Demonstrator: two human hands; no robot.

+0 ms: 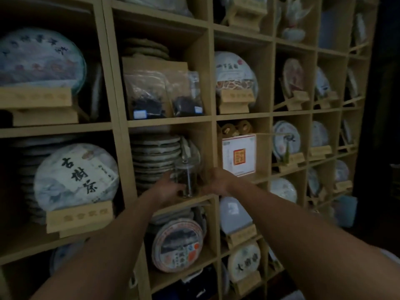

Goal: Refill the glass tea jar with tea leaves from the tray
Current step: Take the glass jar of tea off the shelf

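Observation:
A clear glass tea jar [187, 176] with a glass lid stands at the front of a shelf compartment, dark tea leaves showing in its lower part. My left hand [166, 189] curls round its left side near the base. On the jar's right side, my right hand [216, 181] wraps round it too. Both forearms reach up from the lower frame. No tray is in view. The picture is dim and slightly blurred.
A wooden grid shelf [121, 124] fills the view. A stack of wrapped tea cakes [154, 154] sits right behind the jar. Bags of loose tea [149, 96] stand in the compartment above, a white box [239, 154] to the right, and displayed tea cakes on wooden stands all around.

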